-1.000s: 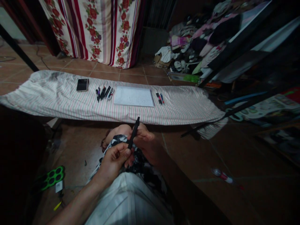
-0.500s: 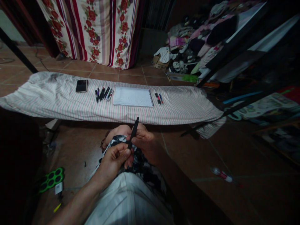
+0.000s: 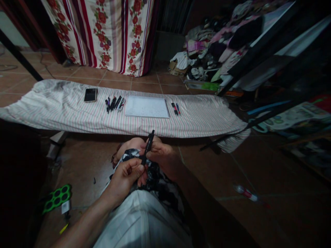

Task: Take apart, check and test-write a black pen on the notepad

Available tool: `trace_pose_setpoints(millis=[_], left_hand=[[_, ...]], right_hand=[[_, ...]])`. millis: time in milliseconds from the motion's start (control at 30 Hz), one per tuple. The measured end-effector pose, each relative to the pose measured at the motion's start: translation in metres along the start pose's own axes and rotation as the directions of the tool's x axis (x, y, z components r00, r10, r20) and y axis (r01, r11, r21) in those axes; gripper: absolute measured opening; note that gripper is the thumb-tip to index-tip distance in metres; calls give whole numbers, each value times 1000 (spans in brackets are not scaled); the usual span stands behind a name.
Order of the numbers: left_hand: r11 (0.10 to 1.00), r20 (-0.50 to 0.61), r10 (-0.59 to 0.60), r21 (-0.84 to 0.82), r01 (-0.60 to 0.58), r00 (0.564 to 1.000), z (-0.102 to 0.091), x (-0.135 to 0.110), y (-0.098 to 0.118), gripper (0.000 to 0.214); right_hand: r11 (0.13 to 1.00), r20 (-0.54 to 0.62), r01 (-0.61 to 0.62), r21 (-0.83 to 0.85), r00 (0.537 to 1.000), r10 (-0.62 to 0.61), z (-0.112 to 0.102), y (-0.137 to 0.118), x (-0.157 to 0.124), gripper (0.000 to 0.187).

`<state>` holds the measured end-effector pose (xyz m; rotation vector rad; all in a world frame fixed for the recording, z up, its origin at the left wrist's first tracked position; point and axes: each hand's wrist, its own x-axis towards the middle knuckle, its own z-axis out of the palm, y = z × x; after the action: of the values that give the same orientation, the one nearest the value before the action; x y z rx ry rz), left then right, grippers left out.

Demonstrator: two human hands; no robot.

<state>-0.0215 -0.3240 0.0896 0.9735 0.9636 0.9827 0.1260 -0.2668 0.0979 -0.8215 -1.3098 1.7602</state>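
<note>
Black pen held aslant above the lap; its handling appears to be the step in hand, and a steady lower grip appears called for.
The pen's lower end is pinched by the left hand; the shaft is touched by the right hand, half-curled, its closure unclear. Beyond, a notebook is laid on striped cloth.
</note>
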Motion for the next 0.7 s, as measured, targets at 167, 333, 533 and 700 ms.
trace_pose_setpoints(millis=[167,333,533,700], left_hand=[[1000,-28,-23,-4,23,999,3,0,0,36],[999,-8,-25,-36,24,1000,2,1,5,35],[998,7,-32,-48,32,999,0,1,3,35],[998,-2,-40,-50,39,999,0,1,1,33]], right_hand=[[999,-112,39,-36,993,-43,8,6,3,33],[998,-48,53,-40,997,-55,6,2,2,45],[999,44,-30,-21,999,31,1,6,3,26],[993,-63,75,-86,995,-81,5,13,7,38]])
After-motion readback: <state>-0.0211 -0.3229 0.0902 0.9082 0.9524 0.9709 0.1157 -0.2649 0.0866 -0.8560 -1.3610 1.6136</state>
